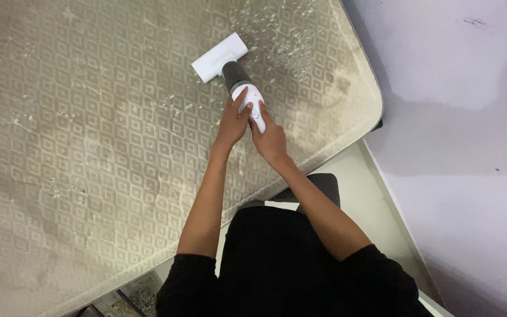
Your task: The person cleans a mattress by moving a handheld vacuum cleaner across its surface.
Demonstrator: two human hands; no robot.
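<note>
Both hands clasp the white handheld vacuum (247, 100), left hand (233, 122) and right hand (269, 138) wrapped around its rear body (fingers gripping), long axis pointing away up-left toward its flat nozzle head (219, 57) on the patterned mattress (89, 147).

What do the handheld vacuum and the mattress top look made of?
Handheld vacuum: likely hard plastic, smooth glossy white body and head, dark grey neck; both hands, left and right, hold it. Mattress: woven or quilted fabric, matte beige with a diamond pattern, stained, white crumbs scattered.
</note>
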